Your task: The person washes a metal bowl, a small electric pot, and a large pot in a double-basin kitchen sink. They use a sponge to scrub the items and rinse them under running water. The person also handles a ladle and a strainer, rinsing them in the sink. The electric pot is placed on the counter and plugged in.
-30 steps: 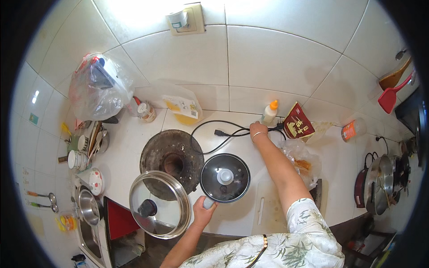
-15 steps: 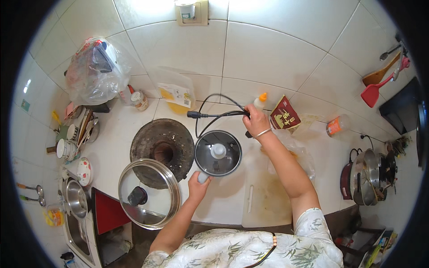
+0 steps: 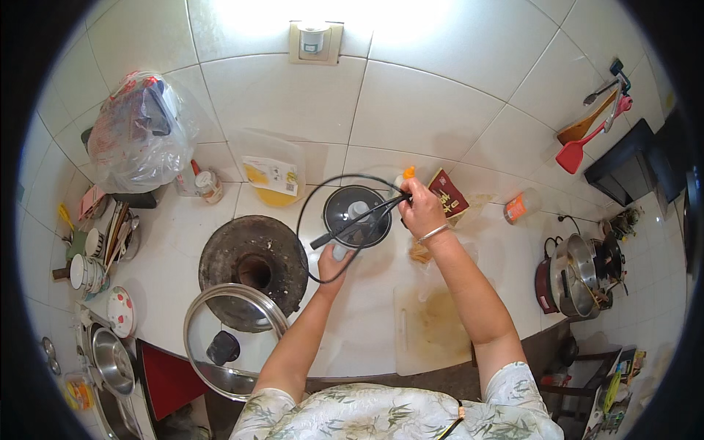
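Observation:
A small electric cooking pot (image 3: pixel 331 233) with a dark glass lid (image 3: pixel 374 232) and a pale lid knob stands on the white counter. My left hand (image 3: pixel 334 265) is closed round its light grey handle (image 3: pixel 341 251). My right hand (image 3: pixel 424 210) grips a bundled black power cord (image 3: pixel 383 209) at the pot's right. One loop of the cord (image 3: pixel 301 220) bows out to the left round the pot. Its free plug end (image 3: pixel 320 240) hangs over the lid's near left side. Just beyond my right hand are an orange-capped bottle (image 3: pixel 408 174) and a dark red packet (image 3: pixel 447 194).
Left of the pot sits a round blackened stove (image 3: pixel 213 253), partly overlapped by a large steel-rimmed glass lid (image 3: pixel 253 293). A cutting board (image 3: pixel 433 337) lies near my right forearm. On the wall is a socket (image 3: pixel 293 44); steel pots (image 3: pixel 572 268) stand far right.
My left hand has pushed the pot farther from me, toward the wall. The cord's plug end has swung from beyond the lid to its near left, and the loop has widened.

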Demonstrator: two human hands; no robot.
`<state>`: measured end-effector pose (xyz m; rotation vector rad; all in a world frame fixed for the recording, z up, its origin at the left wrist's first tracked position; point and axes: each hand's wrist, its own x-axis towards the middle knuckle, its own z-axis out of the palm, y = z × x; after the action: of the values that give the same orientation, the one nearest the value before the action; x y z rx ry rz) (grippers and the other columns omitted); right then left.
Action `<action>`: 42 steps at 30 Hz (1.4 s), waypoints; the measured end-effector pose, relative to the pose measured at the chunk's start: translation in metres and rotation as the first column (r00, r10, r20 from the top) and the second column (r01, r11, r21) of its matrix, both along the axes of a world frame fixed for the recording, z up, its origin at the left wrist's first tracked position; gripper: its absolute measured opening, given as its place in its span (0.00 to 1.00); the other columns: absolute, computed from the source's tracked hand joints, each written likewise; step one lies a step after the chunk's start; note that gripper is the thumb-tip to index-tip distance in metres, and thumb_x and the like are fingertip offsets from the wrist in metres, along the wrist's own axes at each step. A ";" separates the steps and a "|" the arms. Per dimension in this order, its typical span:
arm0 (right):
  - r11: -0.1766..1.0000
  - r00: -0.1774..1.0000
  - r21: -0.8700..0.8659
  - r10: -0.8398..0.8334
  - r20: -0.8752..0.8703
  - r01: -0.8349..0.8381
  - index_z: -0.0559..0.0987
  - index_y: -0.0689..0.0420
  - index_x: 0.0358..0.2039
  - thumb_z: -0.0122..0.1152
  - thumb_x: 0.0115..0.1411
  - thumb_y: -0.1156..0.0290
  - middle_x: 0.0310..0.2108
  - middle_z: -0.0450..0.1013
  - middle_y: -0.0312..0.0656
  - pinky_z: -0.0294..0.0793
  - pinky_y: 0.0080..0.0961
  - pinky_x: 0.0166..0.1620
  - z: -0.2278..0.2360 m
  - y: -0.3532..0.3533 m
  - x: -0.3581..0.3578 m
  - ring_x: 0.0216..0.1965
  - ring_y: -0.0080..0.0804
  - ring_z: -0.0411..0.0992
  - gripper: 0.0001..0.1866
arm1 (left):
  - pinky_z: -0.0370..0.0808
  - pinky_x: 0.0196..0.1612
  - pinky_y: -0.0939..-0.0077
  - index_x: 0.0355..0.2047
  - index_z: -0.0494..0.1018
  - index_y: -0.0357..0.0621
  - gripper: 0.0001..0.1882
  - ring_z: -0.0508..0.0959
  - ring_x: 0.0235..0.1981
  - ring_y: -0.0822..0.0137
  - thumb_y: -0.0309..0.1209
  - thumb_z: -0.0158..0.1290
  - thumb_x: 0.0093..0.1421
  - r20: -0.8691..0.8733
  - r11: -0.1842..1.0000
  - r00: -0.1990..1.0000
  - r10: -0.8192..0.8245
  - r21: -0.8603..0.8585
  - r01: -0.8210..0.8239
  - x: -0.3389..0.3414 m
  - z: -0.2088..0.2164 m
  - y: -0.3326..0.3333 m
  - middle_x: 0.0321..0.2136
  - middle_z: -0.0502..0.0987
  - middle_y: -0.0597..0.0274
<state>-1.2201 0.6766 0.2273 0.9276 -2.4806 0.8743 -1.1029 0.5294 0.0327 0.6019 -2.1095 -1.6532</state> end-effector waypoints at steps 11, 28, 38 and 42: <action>1.000 0.987 -0.012 0.015 0.161 -0.013 0.68 0.57 0.33 0.55 0.45 0.77 0.28 0.73 0.47 0.71 0.37 0.34 -0.014 -0.021 0.001 0.31 0.48 0.72 0.12 | 0.66 0.49 0.62 0.47 0.65 0.32 0.31 0.68 0.47 0.53 0.38 0.61 0.47 -0.005 0.944 0.999 0.054 -0.327 -0.053 0.046 -0.022 -0.013 0.43 0.69 0.45; 0.992 0.963 -0.048 0.123 0.238 -0.114 0.70 0.57 0.32 0.57 0.47 0.74 0.28 0.73 0.45 0.72 0.35 0.34 -0.017 -0.017 0.085 0.31 0.45 0.73 0.10 | 0.70 0.42 0.64 0.42 0.70 0.36 0.20 0.74 0.36 0.54 0.35 0.56 0.51 -0.150 0.826 0.932 -0.330 -0.523 0.209 0.090 0.174 -0.048 0.36 0.74 0.50; 0.916 0.566 -0.195 0.374 0.735 -0.352 0.75 0.61 0.41 0.59 0.54 0.61 0.28 0.75 0.40 0.72 0.22 0.30 -0.030 0.019 0.078 0.23 0.25 0.70 0.19 | 0.57 0.21 0.84 0.30 0.73 0.37 0.08 0.60 0.19 0.82 0.30 0.51 0.58 0.013 0.895 0.897 -0.442 0.070 0.440 0.092 0.139 -0.049 0.16 0.65 0.75; 0.935 0.274 -0.112 0.211 0.938 -0.337 0.76 0.57 0.43 0.54 0.58 0.58 0.30 0.75 0.37 0.68 0.16 0.24 -0.039 0.039 0.065 0.22 0.19 0.69 0.19 | 0.54 0.19 0.88 0.32 0.73 0.39 0.06 0.59 0.17 0.84 0.29 0.50 0.58 0.022 0.806 0.839 -0.544 0.294 0.514 0.101 0.139 -0.035 0.17 0.64 0.78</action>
<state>-1.1551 0.7160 0.1879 1.0910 -3.4138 1.8767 -1.0020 0.4942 0.1712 0.1694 -2.2772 -2.2959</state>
